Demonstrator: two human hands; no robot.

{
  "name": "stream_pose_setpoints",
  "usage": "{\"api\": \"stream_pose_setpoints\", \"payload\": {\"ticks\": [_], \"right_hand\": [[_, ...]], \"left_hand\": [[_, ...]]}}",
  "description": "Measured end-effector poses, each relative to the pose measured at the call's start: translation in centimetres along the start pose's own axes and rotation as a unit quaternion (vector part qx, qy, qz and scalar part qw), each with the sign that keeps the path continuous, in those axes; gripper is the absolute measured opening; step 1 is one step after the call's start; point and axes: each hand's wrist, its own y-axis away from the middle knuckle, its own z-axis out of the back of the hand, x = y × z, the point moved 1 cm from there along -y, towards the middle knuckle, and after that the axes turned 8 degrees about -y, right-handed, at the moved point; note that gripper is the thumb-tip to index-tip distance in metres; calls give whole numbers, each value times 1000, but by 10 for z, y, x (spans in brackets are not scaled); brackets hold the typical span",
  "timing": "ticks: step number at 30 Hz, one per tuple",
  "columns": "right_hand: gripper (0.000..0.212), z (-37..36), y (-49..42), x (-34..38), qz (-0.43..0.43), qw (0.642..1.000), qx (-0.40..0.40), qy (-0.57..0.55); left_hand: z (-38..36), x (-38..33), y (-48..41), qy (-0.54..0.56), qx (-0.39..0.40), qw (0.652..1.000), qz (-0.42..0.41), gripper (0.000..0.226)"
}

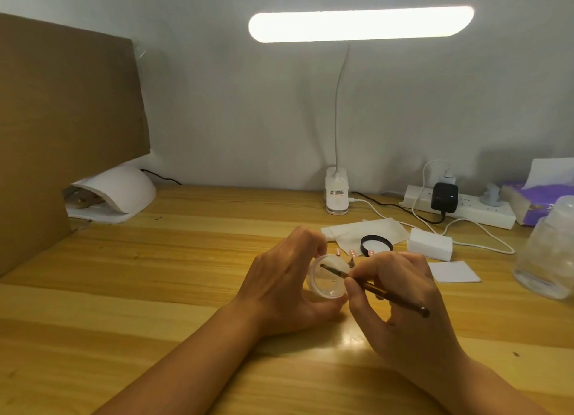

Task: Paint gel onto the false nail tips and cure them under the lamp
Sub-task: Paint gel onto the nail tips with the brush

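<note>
My left hand (279, 287) grips a small clear round gel jar (330, 285), tilted with its mouth facing me. My right hand (400, 293) pinches a thin brown brush (391, 298), and the brush's dark tip reaches into the jar. Just behind the hands, a row of pink false nail tips (353, 253) stands on the wooden table (155, 290). The jar's black lid (376, 243) lies behind them on a white tissue. The white curing lamp (124, 192) sits at the far left, partly under a cardboard sheet.
A lit desk lamp (360, 24) clamps at the table's back middle. A power strip (459, 208) with plugs and cables lies back right, beside a purple tissue pack (534, 203). A white block (430, 248), a white pad (453, 271) and a clear bottle (548, 253) stand right.
</note>
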Motion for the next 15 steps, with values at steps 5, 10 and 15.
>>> {"api": "stream_pose_setpoints", "payload": {"ticks": [5, 10, 15], "right_hand": [[11, 0, 0, 0, 5, 1000, 3, 7], [10, 0, 0, 0, 8, 1000, 5, 3], [12, -1, 1, -2, 12, 1000, 11, 5]], "left_hand": [[1, -1, -1, -2, 1, 1000, -2, 65], [2, -1, -1, 2, -8, 1000, -1, 63], [2, -3, -1, 2, -15, 1000, -10, 60]]}}
